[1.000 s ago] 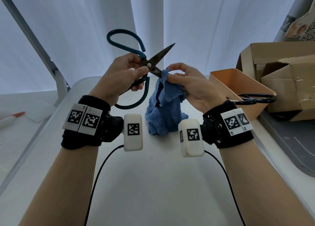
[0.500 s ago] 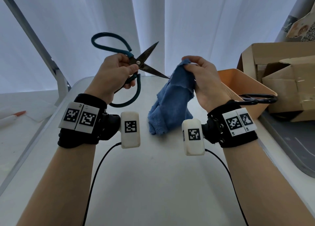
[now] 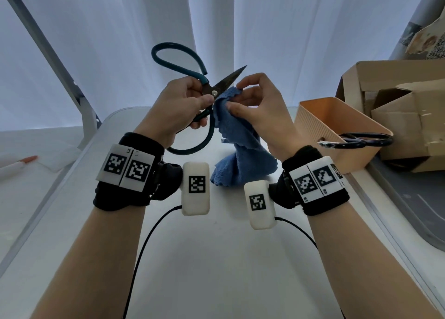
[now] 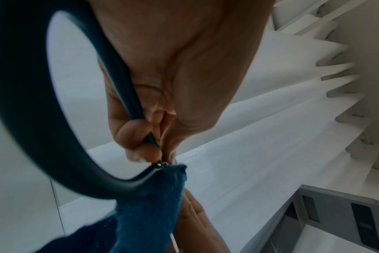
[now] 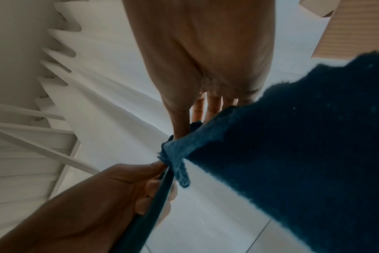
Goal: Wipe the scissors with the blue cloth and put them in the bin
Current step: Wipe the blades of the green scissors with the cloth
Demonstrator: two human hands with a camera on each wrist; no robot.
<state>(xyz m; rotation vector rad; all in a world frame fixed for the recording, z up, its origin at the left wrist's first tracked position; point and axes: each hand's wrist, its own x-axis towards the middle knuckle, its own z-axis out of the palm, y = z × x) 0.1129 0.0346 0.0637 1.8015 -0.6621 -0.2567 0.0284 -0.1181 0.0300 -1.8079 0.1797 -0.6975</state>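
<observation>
The left hand (image 3: 178,107) curls its fingers and thumb tight around the scissors (image 3: 212,90), right by the screw where the two blades meet. The blades are open, and one long blade points up and away toward the right hand (image 3: 255,109). The right hand pinches the blue cloth (image 3: 231,135) between thumb and fingers, just beside the left thumb, touching the lower blade. The rest of the cloth hangs down to the table (image 3: 216,258). The next wipe would run along the blade, away from the left fingers. The bin (image 3: 313,126) sits nearer the right hand.
</observation>
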